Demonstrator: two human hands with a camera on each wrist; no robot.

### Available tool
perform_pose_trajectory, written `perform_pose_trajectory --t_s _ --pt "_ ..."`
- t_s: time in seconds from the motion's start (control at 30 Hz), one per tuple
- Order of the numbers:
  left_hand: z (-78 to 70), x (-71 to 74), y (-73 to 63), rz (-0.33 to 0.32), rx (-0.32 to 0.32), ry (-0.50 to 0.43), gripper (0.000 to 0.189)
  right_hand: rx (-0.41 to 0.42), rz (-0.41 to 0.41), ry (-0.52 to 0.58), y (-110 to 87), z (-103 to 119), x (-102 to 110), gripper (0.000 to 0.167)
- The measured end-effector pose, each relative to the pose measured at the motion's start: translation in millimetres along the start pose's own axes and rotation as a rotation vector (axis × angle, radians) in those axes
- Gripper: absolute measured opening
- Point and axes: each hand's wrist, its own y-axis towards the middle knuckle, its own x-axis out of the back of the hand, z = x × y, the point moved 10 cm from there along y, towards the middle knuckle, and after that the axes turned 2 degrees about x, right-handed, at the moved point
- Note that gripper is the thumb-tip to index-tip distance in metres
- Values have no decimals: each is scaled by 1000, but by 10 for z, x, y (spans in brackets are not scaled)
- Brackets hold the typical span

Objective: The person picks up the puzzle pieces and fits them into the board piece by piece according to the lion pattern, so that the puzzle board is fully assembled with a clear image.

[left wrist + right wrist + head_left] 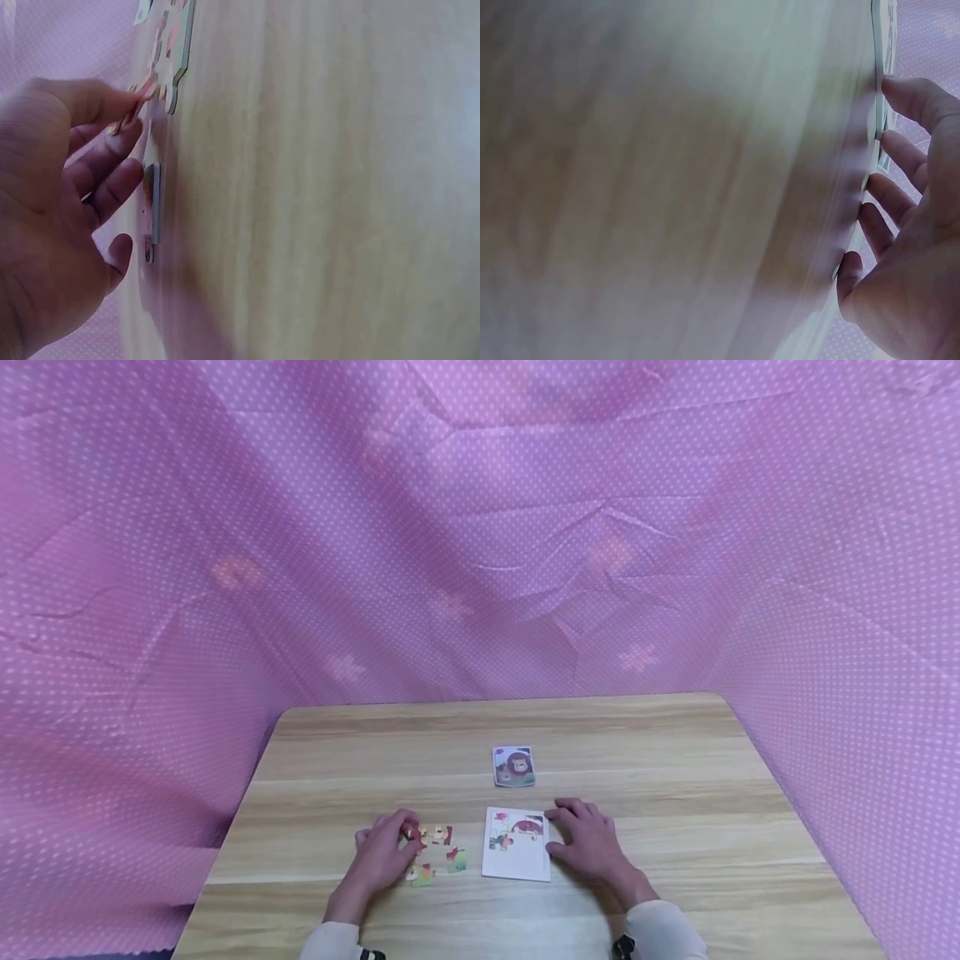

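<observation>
A: Log the left hand, please.

B: Left hand (384, 853), left of the white board (517, 862): thumb and fingers clamped on one jigsaw piece (135, 111); the little finger stands apart from the grip.

A: And the right hand?

B: Right hand (591, 843), at the board's right edge: thumb and forefinger touch that edge, spread apart, clamped on nothing.

A: Other pieces?

B: Loose pieces (457, 860) lie flat to the left of the board, near the pinch. A lion card (513, 767) lies beyond the board's far edge.

A: Handling estimate for the held piece?

B: Judged light, stiff and thin, edge thickness just visible in the left wrist view. Surface possibly slick; material undetermined. Narrow knobs are probably the fragile part. Best hold: opposite edges of the broad body, knobs left free.
</observation>
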Motion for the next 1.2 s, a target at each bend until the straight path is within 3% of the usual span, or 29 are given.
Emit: perform_pose_trajectory --t_s 0.17,0.43,0.7,1.2 --pt "12 4 17 -47 16 -30 20 6 -12 5 -9 10 20 50" --pt "-90 -78 9 -3 39 -141 9 3 -5 8 -7 5 19 50" --pt "-349 -192 -9 -5 -26 -164 5 -8 13 2 -8 -1 11 49" --pt "-728 -384 145 31 -122 -193 8 -38 13 -24 106 79 -31 51"
